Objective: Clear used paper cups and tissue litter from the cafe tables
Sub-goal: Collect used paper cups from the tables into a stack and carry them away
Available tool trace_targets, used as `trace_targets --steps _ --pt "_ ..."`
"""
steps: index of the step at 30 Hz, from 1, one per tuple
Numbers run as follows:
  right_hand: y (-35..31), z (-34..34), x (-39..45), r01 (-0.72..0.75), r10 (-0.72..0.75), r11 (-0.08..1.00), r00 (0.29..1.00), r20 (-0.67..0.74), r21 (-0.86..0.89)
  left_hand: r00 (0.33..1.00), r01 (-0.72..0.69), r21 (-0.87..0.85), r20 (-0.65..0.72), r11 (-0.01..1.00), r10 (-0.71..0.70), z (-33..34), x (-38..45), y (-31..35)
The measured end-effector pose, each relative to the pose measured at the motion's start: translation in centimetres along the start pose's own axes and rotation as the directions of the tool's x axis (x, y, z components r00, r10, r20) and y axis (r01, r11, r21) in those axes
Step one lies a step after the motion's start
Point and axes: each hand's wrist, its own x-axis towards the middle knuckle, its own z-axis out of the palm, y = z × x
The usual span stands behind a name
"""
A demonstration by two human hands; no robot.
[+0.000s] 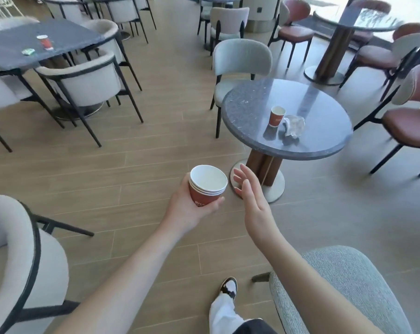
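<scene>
Now the left hand (192, 208) grips a stack of red paper cups (207, 185), fingers wrapped round it, while the right hand (250, 196) hangs open beside. Ahead, another cup (276, 116) stands just beside crumpled tissue (293, 126) on the round worktop (252, 97).

Ahead of us a round speckled grey table (247, 104) carries an upright red paper cup (276, 116) with a crumpled tissue (293, 126) just beside it, while a square dark table (9, 49) holds another red cup (45, 42) and a small green wrapper (28, 52).
</scene>
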Motion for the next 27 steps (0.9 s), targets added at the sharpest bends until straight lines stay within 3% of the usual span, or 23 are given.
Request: trace_targets --steps 12,20,27 --pt "2.0 -5.8 18.6 -0.030 0.032 0.999 0.997 -0.076 0.022 0.994 -0.041 0.052 0.101 0.998 0.036 6.3 20.1 2.9" --pt "4.5 -9.0 28.4 -0.075 0.079 0.997 0.979 -0.190 0.029 0.980 -0.041 -0.051 0.192 0.998 0.050 10.6 30.5 3.4" --pt "8.5 -10.1 37.3 -0.157 0.130 0.983 0.963 -0.236 -0.100 0.967 -0.062 -0.083 0.243 0.995 0.080 12.7 41.2 2.9"
